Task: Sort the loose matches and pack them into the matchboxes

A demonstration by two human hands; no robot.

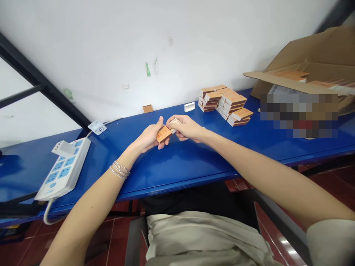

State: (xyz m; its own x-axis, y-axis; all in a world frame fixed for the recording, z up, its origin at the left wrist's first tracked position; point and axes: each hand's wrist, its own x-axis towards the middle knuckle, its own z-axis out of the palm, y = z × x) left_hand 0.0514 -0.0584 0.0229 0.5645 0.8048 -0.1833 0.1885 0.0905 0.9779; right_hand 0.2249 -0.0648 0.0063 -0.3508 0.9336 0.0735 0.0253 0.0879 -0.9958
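- Left hand [149, 135] is curled around a small orange printed box [164, 134], fingers and thumb closed on it, just above the blue surface [177, 166]
- Right hand [187, 127] pinches a pale slim piece [175, 122] between thumb and fingers, right up against the far end of that box, so the two hands almost meet
- Both hands sit over the middle of the surface, with its front edge running just below them and the wall [111, 48] along the back edge
- Nothing stands between the hands and that front edge, just the person's own forearms coming in over it, with silver bracelets [119, 170] on the left wrist
- Stacks of orange boxes [226, 105] sit up and to the right, near the right hand but not touching it
- A lone orange box [148, 108] and a small white box [189, 106] lie by the wall, beyond the hands
- A white power strip [63, 168] lies off to the left, hanging slightly past the front edge, with its cable looping down
- An open cardboard carton [313, 62] takes up the far right end, with more orange boxes inside, and a blurred patch [299, 114] hides what's just in front of it
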